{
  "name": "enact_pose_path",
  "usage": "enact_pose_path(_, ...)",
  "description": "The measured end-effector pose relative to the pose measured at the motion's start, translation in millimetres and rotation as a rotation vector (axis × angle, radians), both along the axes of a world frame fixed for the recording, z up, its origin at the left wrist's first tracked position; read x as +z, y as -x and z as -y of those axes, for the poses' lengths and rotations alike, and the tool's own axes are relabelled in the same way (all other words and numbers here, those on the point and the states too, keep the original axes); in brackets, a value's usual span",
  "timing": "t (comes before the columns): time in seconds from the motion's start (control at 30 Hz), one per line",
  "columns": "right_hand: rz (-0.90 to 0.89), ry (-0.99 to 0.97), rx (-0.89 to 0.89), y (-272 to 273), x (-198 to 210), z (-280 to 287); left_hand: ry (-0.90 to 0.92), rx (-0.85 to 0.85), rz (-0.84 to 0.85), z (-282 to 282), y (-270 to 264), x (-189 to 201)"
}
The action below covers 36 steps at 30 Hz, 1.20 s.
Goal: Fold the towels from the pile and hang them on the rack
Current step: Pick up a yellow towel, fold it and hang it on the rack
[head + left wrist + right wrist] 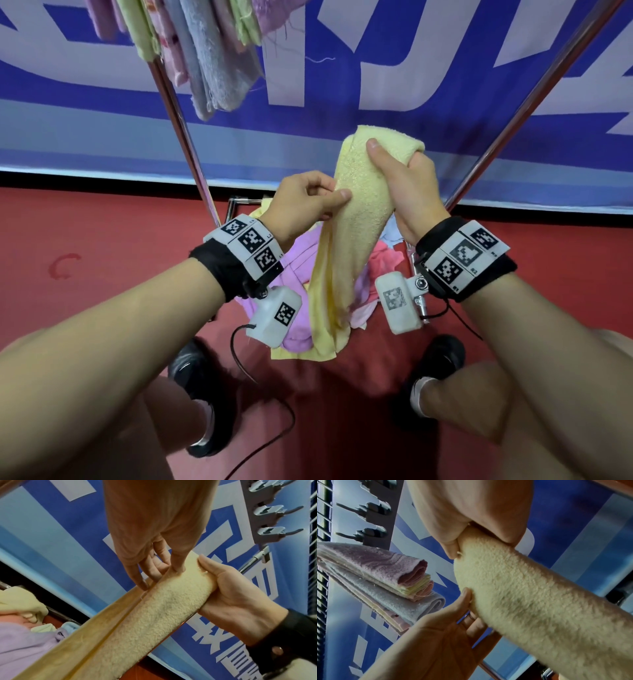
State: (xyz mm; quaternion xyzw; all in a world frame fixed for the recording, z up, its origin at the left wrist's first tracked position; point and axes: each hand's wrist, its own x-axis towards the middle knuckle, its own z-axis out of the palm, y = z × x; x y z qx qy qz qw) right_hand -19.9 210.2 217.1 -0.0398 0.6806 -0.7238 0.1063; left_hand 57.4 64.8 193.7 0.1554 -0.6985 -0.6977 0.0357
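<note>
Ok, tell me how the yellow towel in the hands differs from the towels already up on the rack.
The yellow towel is gripped at its top by the right hand and pinched at its edge by the left hand; the hung towels are touched by no hand. The yellow towel dangles alone over the pile; the hung towels sit bunched together. It is yellow; they mix pink, green and grey-blue. All look like terry cloth.

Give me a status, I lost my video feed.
Right hand grips yellow towel at its top. Left hand pinches its side edge. Hung towels on rack, pile below. Nothing blocking.
</note>
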Motion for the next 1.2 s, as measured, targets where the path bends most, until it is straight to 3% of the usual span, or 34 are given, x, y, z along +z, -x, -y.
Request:
enact_pose_path(0.07, -0.054, -0.035, -0.010, 3.9, 2.6, -4.3, -0.055, 0.026, -0.024, 0.5, 1.7, 0.3)
enact_pose_path(0.2, -0.127, -0.071, 0.036, 6.5, 4.7, -7.3, 0.032, 0.033, -0.014, 3.9, 4.8, -6.2)
enact_pose_path(0.33, -0.092, -0.063, 0.055, 9.5, 5.9, -9.2, 0.089, -0.157, -0.008, -3.2, 1.0, -3.6)
enact_pose_path(0.5, -0.024, -0.050, -0.043, 24.7, 8.5, -16.9, 0.018, -0.130, -0.038, -5.6, -3.5, -0.3)
enact_pose_path(0.57, 0.099, 0.052, -0.027, 22.8, 5.9, -15.2, -0.008, -0.130, -0.038, -8.9, -4.6, 2.7)
enact_pose_path(0.67, 0.491, 0.431, 0.244, 0.0, -2.7, -4.8, -0.054, -0.025, -0.062, -8.3, 1.6, 12.4)
enact_pose_path(0.73, 0.569, 0.509, 0.364, -14.9, -10.3, 3.8, -0.103, 0.085, -0.074, 1.7, 7.9, 17.6)
enact_pose_path(0.87, 0.395, 0.292, 0.331, -22.1, -24.4, 15.0, -0.039, 0.208, -0.073, 15.2, 7.4, 23.5)
enact_pose_path(1.03, 0.183, 0.203, 0.191, -19.2, -22.0, 14.5, 0.022, 0.210, -0.140, 17.7, 2.9, 27.4)
enact_pose_path(1.1, 0.097, 0.183, 0.159, -16.5, -15.2, 13.4, 0.041, 0.135, -0.115, 19.1, -0.4, 20.1)
enact_pose_path(1.2, 0.015, 0.178, 0.127, -7.6, -4.4, 4.9, 0.085, -0.174, 0.007, 12.5, -8.1, 6.7)
